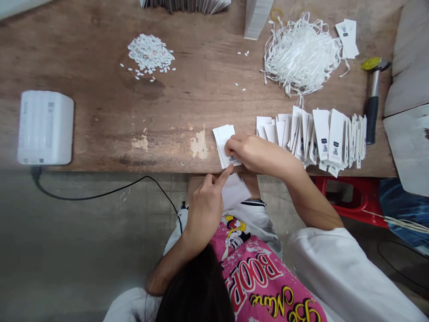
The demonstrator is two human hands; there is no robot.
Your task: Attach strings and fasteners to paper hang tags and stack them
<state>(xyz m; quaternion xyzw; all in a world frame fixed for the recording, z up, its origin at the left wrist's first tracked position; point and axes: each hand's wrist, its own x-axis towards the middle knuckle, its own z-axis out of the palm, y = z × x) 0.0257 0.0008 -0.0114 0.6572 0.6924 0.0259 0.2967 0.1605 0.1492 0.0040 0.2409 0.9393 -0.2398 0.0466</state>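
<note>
Below the table's front edge, my left hand (pixel 207 203) is closed around several white paper tags (pixel 234 191), its index finger stretched toward the edge. My right hand (pixel 250 151) rests at the table's edge with its fingers curled down on a white printed tag (pixel 231 159). That tag lies over a small fan of white tags (pixel 221 134). The right fingertips are partly hidden, bent under the hand. Right of this hand, a long row of white tags (pixel 323 134) leans along the front of the table.
A heap of white strings (pixel 301 53) lies at the back right, beside loose tags (pixel 348 38) and a hammer (pixel 372 98). Small white pieces (pixel 150 54) are piled at the back left. A white box-shaped device (pixel 46 127) with a black cable stands far left. A red stool (pixel 351 201) is under the table.
</note>
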